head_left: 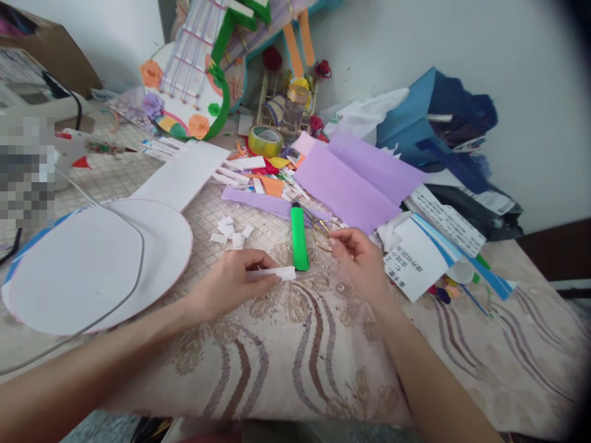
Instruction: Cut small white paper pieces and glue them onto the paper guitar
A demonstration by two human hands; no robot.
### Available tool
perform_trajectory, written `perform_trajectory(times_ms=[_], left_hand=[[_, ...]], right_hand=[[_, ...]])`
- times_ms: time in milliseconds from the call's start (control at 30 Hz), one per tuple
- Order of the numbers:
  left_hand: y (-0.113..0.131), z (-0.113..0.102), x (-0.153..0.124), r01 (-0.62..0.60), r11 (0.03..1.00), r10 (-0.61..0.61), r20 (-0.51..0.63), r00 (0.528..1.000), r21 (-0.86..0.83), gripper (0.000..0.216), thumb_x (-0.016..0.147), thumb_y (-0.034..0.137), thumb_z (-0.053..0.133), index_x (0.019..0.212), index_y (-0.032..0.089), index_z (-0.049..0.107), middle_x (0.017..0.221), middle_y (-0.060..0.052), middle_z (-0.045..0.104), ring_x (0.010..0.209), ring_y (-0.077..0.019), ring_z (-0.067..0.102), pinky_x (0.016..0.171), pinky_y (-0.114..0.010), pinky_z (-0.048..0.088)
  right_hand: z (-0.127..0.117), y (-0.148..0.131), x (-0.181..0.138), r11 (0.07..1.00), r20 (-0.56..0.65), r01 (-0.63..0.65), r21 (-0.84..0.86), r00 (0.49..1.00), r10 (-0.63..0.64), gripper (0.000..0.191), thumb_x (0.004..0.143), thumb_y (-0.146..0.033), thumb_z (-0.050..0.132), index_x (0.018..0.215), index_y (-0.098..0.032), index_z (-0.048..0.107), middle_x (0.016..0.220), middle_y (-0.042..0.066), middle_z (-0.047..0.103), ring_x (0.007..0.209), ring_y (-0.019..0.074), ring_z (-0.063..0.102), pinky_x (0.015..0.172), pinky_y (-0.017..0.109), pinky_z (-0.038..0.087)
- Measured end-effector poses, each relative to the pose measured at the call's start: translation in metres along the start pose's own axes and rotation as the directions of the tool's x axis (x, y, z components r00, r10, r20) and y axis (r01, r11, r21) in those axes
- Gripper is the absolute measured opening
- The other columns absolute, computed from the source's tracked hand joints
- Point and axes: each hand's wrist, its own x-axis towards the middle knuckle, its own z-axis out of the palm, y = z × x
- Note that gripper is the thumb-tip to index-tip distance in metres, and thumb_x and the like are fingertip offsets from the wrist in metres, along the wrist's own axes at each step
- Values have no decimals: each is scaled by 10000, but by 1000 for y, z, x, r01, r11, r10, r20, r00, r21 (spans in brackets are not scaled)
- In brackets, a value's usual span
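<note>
My left hand (235,280) is closed around a folded white paper strip (285,272), whose end sticks out past the thumb. At the handle of a small pair of gold scissors (322,232), my right hand (357,255) pinches one of the rings; the blades lie over the purple paper edge and are partly hidden. Between both hands rests a green highlighter (300,239) with a black end. Several small cut white paper pieces (229,231) lie just beyond my left hand.
A white oval board (96,264) with a grey cord (140,246) across it lies left. Behind are paper scraps (272,184), purple sheets (355,178), a tape roll (265,141), a glass jar (295,107) and a glue gun (76,147). A blue bag (410,117) and printed papers (418,258) occupy the right.
</note>
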Motion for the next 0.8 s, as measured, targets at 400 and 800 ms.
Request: perform_trajectory(times_ms=[400,800], left_hand=[[-4,0,6,98,994,-97,34,995,-44,282,811,431,582,852,172,684,665,6,614,587,-120,507,543,-233,372],[-4,-5,8,140,970,-137,29,990,-199,300,775,453,637,824,158,661,610,14,577,509,-92,471,456,-196,352]], right_hand=[[1,46,27,779,61,132,-612,991,-120,70,861,-250,537,863,-194,579,852,89,604,813,265,561,745,391,448],[-23,27,17,990,2,-140,-20,990,140,257,844,-362,563,1045,-202,551,761,10,607,678,175,554,645,314,427]])
